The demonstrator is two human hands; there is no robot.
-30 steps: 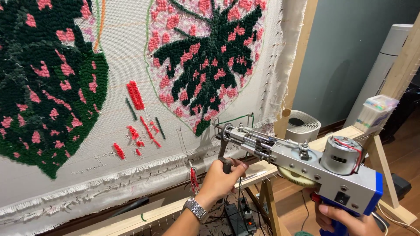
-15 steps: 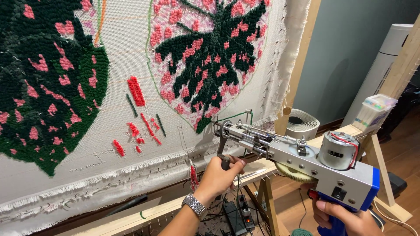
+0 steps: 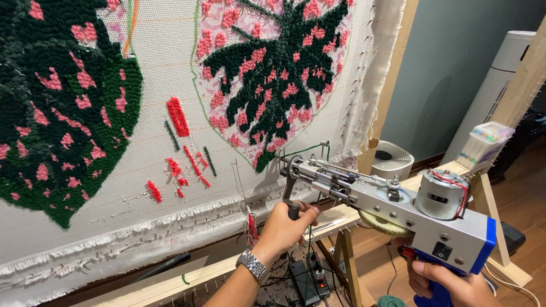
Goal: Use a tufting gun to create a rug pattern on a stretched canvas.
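Observation:
A silver and blue tufting gun (image 3: 392,207) is held level in front of a stretched white cloth (image 3: 142,170), its needle tip a little off the fabric. My left hand (image 3: 287,227), with a metal wristwatch, is closed around the gun's black front handle. My right hand (image 3: 449,281) grips the blue rear handle at the bottom right. Green yarn (image 3: 310,150) runs into the gun's tip. The cloth carries two tufted leaf shapes in dark green and pink (image 3: 273,74), plus small red and green test patches (image 3: 179,116).
The cloth hangs on a wooden frame (image 3: 392,85) with a lower wooden rail (image 3: 170,281). A power strip (image 3: 304,276) lies below. To the right stand a white round fan (image 3: 392,162), a clear box (image 3: 483,148) and a tall white appliance (image 3: 500,79) against a grey wall.
The view has shifted slightly; the gun sits a little lower and closer. Both hands keep the same grips.

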